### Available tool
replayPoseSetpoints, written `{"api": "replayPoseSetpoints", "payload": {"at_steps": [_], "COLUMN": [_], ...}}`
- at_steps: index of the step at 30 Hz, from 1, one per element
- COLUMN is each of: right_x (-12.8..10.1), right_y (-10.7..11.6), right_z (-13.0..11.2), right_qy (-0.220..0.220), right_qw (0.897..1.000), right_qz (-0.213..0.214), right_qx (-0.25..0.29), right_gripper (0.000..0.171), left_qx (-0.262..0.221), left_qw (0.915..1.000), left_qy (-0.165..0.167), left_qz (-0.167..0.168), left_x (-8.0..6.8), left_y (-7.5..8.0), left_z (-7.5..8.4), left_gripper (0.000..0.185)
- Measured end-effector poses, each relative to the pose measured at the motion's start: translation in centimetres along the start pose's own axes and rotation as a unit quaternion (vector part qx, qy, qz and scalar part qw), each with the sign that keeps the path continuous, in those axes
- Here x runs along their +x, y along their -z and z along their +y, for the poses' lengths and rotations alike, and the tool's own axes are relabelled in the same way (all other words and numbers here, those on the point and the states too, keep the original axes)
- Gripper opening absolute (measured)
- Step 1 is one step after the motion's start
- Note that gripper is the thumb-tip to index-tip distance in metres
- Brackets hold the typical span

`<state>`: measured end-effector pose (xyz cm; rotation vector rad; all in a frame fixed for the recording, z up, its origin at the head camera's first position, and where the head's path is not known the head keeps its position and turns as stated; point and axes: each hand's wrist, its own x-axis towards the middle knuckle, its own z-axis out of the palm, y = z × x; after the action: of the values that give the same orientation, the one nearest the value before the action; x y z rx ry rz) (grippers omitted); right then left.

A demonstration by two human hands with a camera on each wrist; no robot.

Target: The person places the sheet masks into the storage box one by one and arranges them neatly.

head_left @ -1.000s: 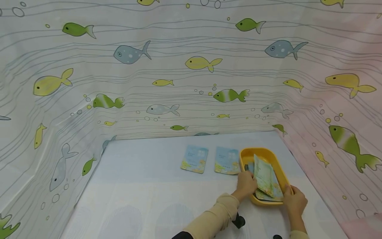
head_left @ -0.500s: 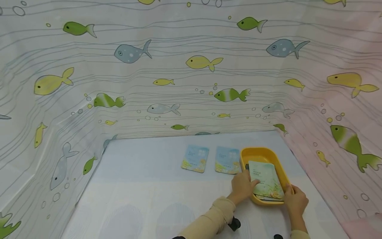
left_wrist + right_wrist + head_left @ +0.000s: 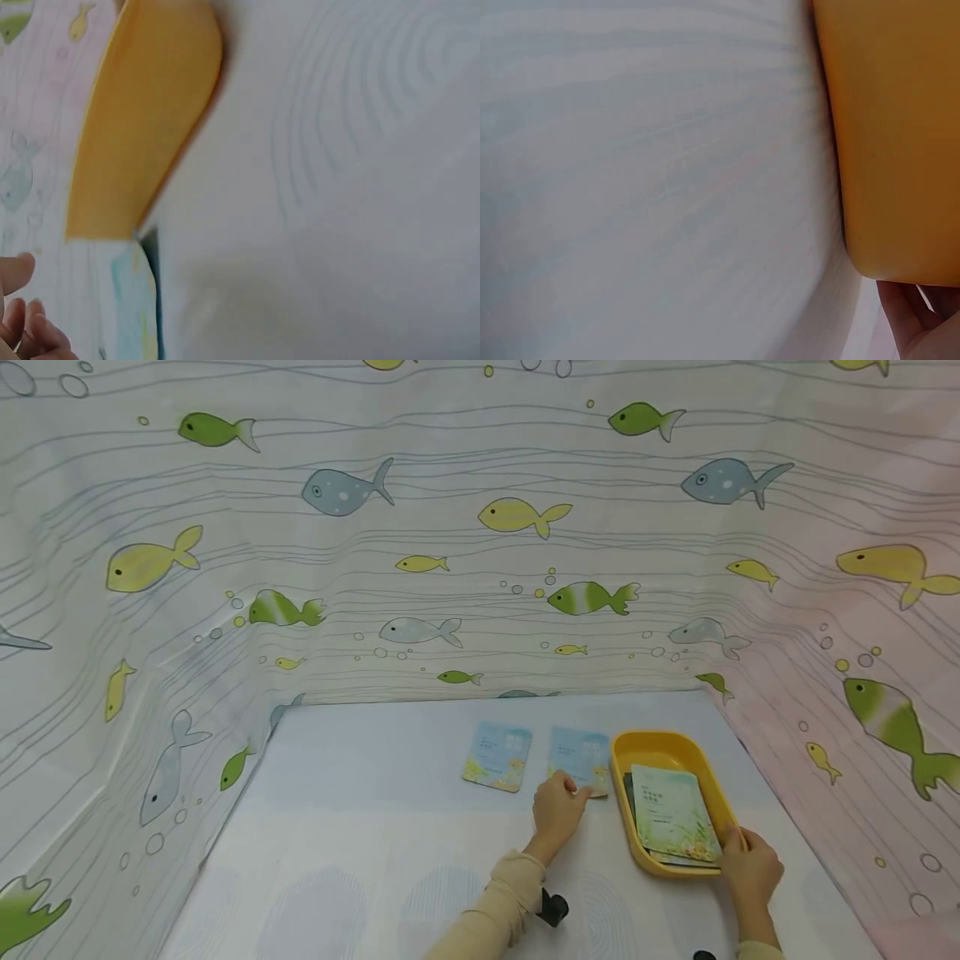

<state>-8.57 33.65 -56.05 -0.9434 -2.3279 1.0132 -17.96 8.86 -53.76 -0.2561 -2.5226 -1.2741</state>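
In the head view my left hand [image 3: 558, 808] is over the near edge of a light-blue flat sachet [image 3: 579, 750], left of a yellow plastic tray [image 3: 660, 743]. The left wrist view shows loosely bent fingers [image 3: 45, 336] with nothing held between them, close to the sachet [image 3: 136, 307]. A pale-green sachet [image 3: 671, 814] lies on top of others inside the tray. My right hand [image 3: 752, 868] grips the tray's rim at its near right corner. Only part of that hand [image 3: 915, 319] shows in the right wrist view, behind the tray wall [image 3: 900, 142].
A second light-blue sachet [image 3: 497, 756] lies farther left on the white cloth-covered table [image 3: 360, 827]. Fish-print curtains [image 3: 450, 585] enclose the back and both sides. Black camera mounts [image 3: 553, 910] show at the wrists.
My left hand has laid the pale-green sachet flat in the tray, let go of it, and moved left to the nearer blue sachet. The right hand stays on the tray's rim.
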Motion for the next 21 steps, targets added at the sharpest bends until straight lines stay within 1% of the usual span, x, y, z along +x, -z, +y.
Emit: {"api": "replayPoseSetpoints", "payload": {"at_steps": [3, 4, 7, 10, 13, 15, 17, 19, 21], "right_x": [0.0, 0.0, 0.0, 0.0, 0.1, 0.1, 0.2, 0.2, 0.2], "right_y": [0.0, 0.0, 0.0, -0.1, -0.1, -0.1, 0.0, 0.0, -0.1], "right_z": [0.0, 0.0, 0.0, 0.1, 0.1, 0.1, 0.1, 0.2, 0.3], "right_qy": [-0.003, -0.005, -0.007, -0.004, -0.003, -0.005, -0.005, -0.005, -0.004], "right_qw": [1.000, 1.000, 1.000, 1.000, 1.000, 1.000, 1.000, 1.000, 1.000], "right_qz": [-0.001, -0.004, -0.010, -0.010, -0.002, -0.001, -0.002, -0.003, -0.002], "right_qx": [0.002, 0.003, 0.004, 0.001, -0.001, -0.002, -0.002, -0.001, 0.000], "right_gripper": [0.039, 0.040, 0.040, 0.040, 0.039, 0.039, 0.039, 0.039, 0.040], "left_qx": [0.015, 0.026, 0.054, 0.074, 0.075, 0.073, 0.074, 0.072, 0.081], "left_qw": [0.9988, 0.9978, 0.9929, 0.9863, 0.9799, 0.9754, 0.9717, 0.9695, 0.9680], "left_qy": [0.045, 0.059, 0.100, 0.139, 0.176, 0.201, 0.219, 0.229, 0.232], "left_qz": [0.012, 0.016, 0.034, 0.051, 0.056, 0.053, 0.050, 0.049, 0.048], "left_x": [0.8, 1.0, 1.7, 2.2, 2.7, 2.9, 3.2, 3.3, 3.5], "left_y": [1.2, 1.6, 3.1, 4.7, 5.8, 6.2, 6.3, 6.5, 6.5], "left_z": [-1.7, -2.4, -4.5, -6.7, -8.9, -10.1, -11.1, -11.4, -11.6], "left_gripper": [0.022, 0.021, 0.020, 0.026, 0.036, 0.044, 0.051, 0.057, 0.057]}}
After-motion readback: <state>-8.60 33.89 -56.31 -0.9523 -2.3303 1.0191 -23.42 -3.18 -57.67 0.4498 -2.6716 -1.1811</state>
